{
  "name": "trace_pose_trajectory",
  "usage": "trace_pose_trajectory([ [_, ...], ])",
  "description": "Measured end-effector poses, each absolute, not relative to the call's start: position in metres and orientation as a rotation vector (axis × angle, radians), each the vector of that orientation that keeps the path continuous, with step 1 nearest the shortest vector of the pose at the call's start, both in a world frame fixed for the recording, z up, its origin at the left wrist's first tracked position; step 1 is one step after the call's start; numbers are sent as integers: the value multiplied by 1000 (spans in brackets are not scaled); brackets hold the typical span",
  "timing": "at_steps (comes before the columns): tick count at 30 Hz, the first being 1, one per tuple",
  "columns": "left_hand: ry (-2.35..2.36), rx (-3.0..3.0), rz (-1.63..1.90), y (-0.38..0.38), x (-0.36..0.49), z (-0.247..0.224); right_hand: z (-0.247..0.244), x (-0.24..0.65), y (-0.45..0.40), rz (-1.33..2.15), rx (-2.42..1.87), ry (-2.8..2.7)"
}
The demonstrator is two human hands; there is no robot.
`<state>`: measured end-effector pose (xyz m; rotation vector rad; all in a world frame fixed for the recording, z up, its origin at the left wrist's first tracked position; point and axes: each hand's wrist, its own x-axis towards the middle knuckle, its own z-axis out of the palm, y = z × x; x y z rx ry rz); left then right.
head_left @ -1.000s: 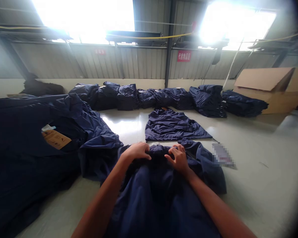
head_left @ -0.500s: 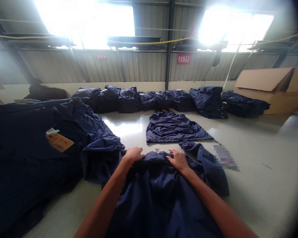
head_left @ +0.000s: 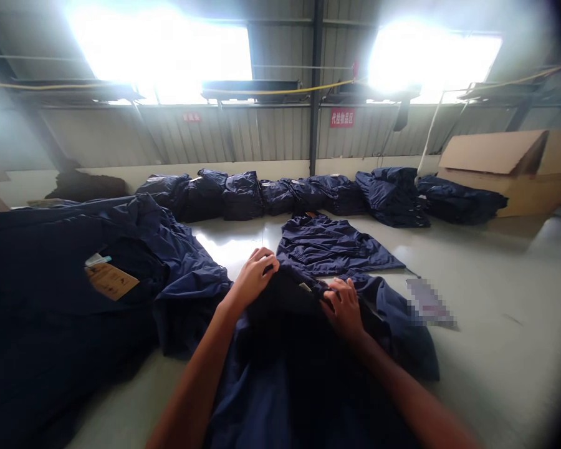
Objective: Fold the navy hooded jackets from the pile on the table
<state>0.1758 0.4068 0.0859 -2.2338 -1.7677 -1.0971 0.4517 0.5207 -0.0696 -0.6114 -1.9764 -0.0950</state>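
Note:
A dark navy jacket lies spread in front of me, its upper edge raised between my hands. My left hand pinches that edge at the left and lifts it. At the right, my right hand has its bent fingers closed on the same edge, a little lower. Between them shows a small pale label. The dark inside of the jacket faces me. One sleeve stretches out to the right. What lies under the fabric is hidden.
To the left is a large navy garment heap with a brown hang tag. Another navy garment lies flat beyond the jacket. Folded garment stacks line the wall, and a cardboard box stands at the right. A blurred sheet lies on the floor.
My left hand has risen, pulling the jacket's upper edge up, so its dark inside now shows. My right hand has shifted slightly right and down. The view has tilted up a little.

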Motion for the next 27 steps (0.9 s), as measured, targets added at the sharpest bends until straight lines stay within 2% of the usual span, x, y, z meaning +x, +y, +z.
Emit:
trace_pose_trajectory([
  [2, -1877, -2311, -963, 406, 173, 81, -69, 450, 524, 112, -691, -2107],
  [6, -2460, -2448, -524, 410, 166, 56, -75, 446, 535, 547, -977, -2057],
  [9, -2708, -2269, -389, 417, 165, 41, -78, 444, 540, 528, -1040, -2048],
  [15, -2725, -2177, -217, 427, 167, 18, -63, 446, 531, 649, -1076, -2423],
  [19, -2570, -2411, -198, 431, 170, 11, -43, 449, 520, 774, -984, -2513],
  [23, -2434, -2725, -224, 430, 168, 15, -28, 456, 515, 1144, -798, -2502],
  [27, -2235, -2919, -603, 425, 168, 28, -25, 463, 518, 1465, -973, -2284],
])
